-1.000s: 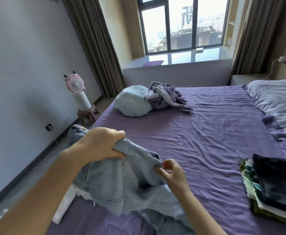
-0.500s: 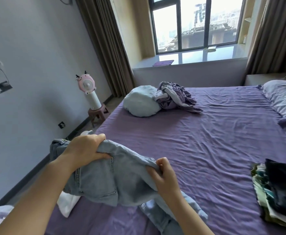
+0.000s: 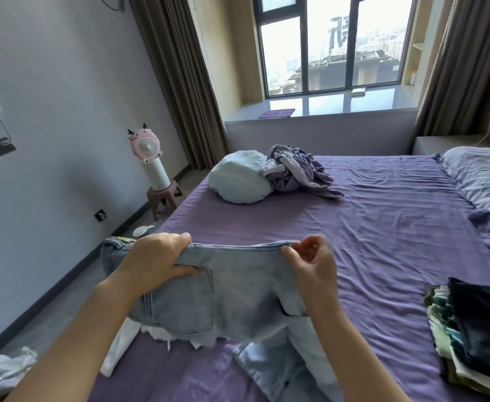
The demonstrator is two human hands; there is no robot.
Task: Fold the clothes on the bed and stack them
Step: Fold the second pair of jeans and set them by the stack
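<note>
Here the left hand (image 3: 156,262) has a full closed grip on the waistband of the pale denim jeans (image 3: 223,297), thumb under and fingers curled over the top edge, while the right hand (image 3: 310,265) pinches the same band at its other end with thumb and forefinger, the remaining fingers loose. Held so, the band is pulled taut and level between them, probably to square the garment before the first fold; the legs hang down and trail onto the purple bed (image 3: 368,242) toward six o'clock. At four o'clock lies the stack of folded clothes (image 3: 476,329), its likely destination. At twelve o'clock, well apart, a crumpled lilac garment (image 3: 299,172) touches a pale blue bundle (image 3: 238,181), seemingly unfolded.
</note>
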